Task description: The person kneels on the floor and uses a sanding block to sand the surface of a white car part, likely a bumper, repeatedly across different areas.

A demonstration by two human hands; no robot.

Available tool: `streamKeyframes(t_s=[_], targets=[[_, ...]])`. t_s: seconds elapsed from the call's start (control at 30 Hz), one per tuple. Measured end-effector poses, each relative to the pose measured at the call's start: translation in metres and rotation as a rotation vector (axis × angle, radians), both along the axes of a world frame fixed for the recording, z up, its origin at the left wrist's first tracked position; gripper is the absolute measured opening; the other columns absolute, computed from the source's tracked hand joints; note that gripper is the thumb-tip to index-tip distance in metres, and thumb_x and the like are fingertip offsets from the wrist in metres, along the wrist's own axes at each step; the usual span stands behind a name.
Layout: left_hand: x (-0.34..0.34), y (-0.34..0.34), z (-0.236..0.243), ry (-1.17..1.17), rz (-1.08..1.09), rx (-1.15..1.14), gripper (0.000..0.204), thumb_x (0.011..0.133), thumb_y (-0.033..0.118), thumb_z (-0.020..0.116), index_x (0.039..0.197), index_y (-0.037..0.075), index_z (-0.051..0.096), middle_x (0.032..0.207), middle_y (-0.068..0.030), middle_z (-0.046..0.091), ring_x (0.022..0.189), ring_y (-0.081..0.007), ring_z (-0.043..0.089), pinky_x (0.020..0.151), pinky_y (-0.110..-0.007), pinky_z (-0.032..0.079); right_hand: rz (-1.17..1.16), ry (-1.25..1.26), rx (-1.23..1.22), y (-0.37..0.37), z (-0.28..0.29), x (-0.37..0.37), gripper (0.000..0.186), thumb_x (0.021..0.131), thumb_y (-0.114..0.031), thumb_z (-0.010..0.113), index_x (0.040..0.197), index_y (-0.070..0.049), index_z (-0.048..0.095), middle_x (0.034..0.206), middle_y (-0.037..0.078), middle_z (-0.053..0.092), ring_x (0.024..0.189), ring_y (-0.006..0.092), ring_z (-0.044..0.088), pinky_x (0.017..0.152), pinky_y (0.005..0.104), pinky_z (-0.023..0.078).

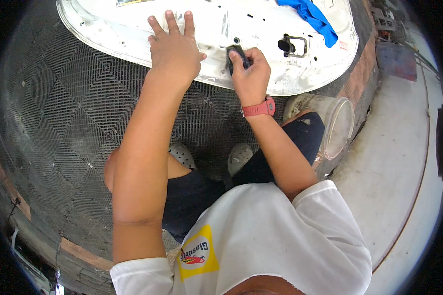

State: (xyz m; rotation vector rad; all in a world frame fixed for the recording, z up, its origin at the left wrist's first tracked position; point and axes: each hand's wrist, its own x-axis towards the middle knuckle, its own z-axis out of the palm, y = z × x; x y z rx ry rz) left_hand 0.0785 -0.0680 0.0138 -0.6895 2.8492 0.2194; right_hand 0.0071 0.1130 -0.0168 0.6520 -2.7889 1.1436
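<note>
Head view: we record sanding work on a large white painted vehicle panel (pixel 261 29) lying on dark grid floor matting (pixel 69 123).

We find the left hand (pixel 174 49) spread flat, holding nothing, bracing the panel; the right hand (pixel 251 73) is closed around a small dark sanding block (pixel 237 55) pressed near the panel's lower edge. We judge abrasion under way; the next stroke needs steady pressure. A blue cloth (pixel 312 17) lies beyond a black latch (pixel 293 45).

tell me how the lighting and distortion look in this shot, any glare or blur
Head view: bright daylight, the white panel nearly washed out under the left hand; fisheye bends the floor grating toward a dark rim; focus is mostly sharp, the right hand and its dark block crisp.
</note>
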Motion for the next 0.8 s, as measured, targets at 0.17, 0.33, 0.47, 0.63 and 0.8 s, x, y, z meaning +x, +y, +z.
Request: streamKeyframes(t_s=[0.17,0.33,0.47,0.63,0.8], targets=[[0.003,0.0,-0.001,0.0,-0.029,-0.01,0.103,0.104,0.053,0.071,0.179,0.01,0.014,0.179,-0.0349,0.019,0.16,-0.0685,0.016,0.125,-0.063,0.042,-0.022,0.261,0.035,-0.024,-0.003,-0.039,0.029,0.093,-0.021,0.083,0.086,0.002,0.067,0.08,0.02,0.07,0.07,0.0412,0.068,0.068,0.0472,0.054],[0.001,0.0,0.007,-0.027,-0.005,0.053,0.103,0.104,0.049,0.072,0.178,0.006,0.015,0.179,-0.0368,0.017,0.161,-0.068,0.013,0.127,-0.065,0.037,0.004,0.2,0.095,-0.011,0.003,-0.014,0.03,0.095,-0.025,0.08,0.084,-0.001,0.066,0.083,0.021,0.069,0.076,0.044,0.068,0.072,0.0514,0.054],[-0.005,0.002,0.007,-0.068,-0.007,0.009,0.104,0.105,0.053,0.07,0.178,0.007,0.012,0.179,-0.0371,0.015,0.16,-0.0683,0.013,0.128,-0.064,0.038,-0.021,0.239,0.189,-0.059,0.001,-0.078,0.02,0.092,-0.024,0.08,0.098,-0.005,0.074,0.099,0.019,0.074,0.095,0.0425,0.073,0.083,0.054,0.058],[-0.003,0.002,0.003,0.001,-0.007,0.018,0.091,0.111,0.05,0.059,0.177,0.004,0.017,0.179,-0.0365,0.017,0.163,-0.0654,0.012,0.13,-0.073,0.022,0.077,0.196,0.274,-0.046,0.01,-0.073,0.018,0.092,-0.023,0.079,0.098,-0.007,0.074,0.099,0.019,0.074,0.095,0.0442,0.073,0.082,0.056,0.059],[-0.02,0.017,-0.012,0.18,-0.078,-0.093,0.075,0.117,0.051,0.04,0.179,0.012,0.021,0.182,-0.0289,0.019,0.167,-0.0548,0.014,0.127,-0.08,0.014,0.258,0.044,0.183,0.024,0.04,-0.022,0.019,0.096,-0.019,0.08,0.098,-0.003,0.07,0.092,0.017,0.071,0.086,0.0373,0.071,0.076,0.048,0.057]])
